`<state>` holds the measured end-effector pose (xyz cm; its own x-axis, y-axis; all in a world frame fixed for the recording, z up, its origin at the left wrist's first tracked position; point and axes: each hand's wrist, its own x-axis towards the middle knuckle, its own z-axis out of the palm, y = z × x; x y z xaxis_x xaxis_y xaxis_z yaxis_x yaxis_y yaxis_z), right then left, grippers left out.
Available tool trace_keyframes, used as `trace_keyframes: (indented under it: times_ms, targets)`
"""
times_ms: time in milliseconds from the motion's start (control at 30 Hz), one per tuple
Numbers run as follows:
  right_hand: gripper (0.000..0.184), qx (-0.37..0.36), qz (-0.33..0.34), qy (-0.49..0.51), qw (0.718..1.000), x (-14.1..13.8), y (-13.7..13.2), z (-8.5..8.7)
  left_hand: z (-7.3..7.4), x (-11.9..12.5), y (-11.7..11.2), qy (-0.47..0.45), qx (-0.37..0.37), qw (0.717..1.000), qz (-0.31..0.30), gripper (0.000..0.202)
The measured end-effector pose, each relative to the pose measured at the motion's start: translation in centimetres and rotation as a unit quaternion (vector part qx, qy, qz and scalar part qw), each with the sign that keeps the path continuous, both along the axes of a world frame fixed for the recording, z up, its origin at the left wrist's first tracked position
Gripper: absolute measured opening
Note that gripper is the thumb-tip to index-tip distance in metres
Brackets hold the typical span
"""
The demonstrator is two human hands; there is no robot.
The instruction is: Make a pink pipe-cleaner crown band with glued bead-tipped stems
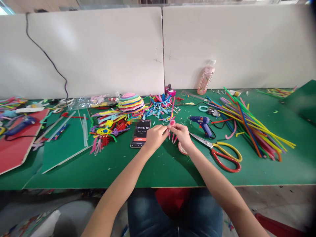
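My left hand and my right hand meet over the middle of the green table. Both pinch a small pink pipe-cleaner piece with short pink legs hanging below the fingers. A phone showing a timer lies just left of my left hand. A round pink piece lies partly hidden under my right wrist. Red-and-yellow scissors lie to the right of that wrist.
A blue glue gun and a bundle of coloured pipe cleaners lie at the right. Finished colourful craft pieces and stacked felt discs sit at the left. A pink bottle stands against the white divider.
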<state>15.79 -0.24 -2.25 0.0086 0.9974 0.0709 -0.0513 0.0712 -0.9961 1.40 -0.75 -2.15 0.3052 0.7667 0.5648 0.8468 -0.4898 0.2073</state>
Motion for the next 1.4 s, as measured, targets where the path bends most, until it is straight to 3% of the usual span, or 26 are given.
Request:
trace_keyframes:
  times_ms: [200,433,700,867,967,1067,1100,1167,1233,1400]
  targets:
    - [0.033,-0.006,0.001,0.036,0.999,-0.5,-0.1,-0.2,0.7,0.4,-0.5,-0.089,-0.058,0.994,0.012,0.025]
    - [0.034,-0.002,-0.005,0.044,0.999,-0.1,0.0,0.2,0.8,0.0,-0.2,-0.110,-0.098,0.989,0.013,0.019]
    - [0.032,0.025,-0.013,0.016,0.999,0.3,0.6,0.5,0.7,-0.3,0.4,-0.176,-0.182,0.967,-0.032,0.016]
    - [0.029,0.027,-0.002,-0.073,0.997,1.1,0.9,0.6,1.0,-0.7,0.8,-0.228,-0.272,0.927,-0.122,0.009]
    - [0.029,0.062,-0.048,-0.248,0.966,1.9,0.9,0.6,0.5,-1.0,1.6,-0.258,-0.289,0.916,-0.099,0.007]
    - [0.024,0.077,-0.075,-0.453,0.885,2.6,1.1,0.0,-0.4,-1.3,2.5,-0.324,-0.310,0.891,-0.070,0.006]
    - [0.023,0.073,-0.069,-0.493,0.864,2.7,1.2,-0.3,-0.6,-1.3,2.7,-0.343,-0.317,0.882,-0.061,0.005]
    - [0.021,0.069,-0.050,-0.521,0.850,3.0,1.5,-0.9,-0.8,-1.3,2.8,-0.371,-0.327,0.868,-0.051,0.005]
    - [0.018,0.075,-0.035,-0.492,0.866,3.2,1.9,-1.3,-0.6,-1.2,2.7,-0.387,-0.339,0.856,-0.046,0.006]
    - [0.017,0.083,0.010,-0.251,0.964,3.2,2.5,-0.8,0.2,-1.0,2.1,-0.417,-0.389,0.821,-0.036,0.005]
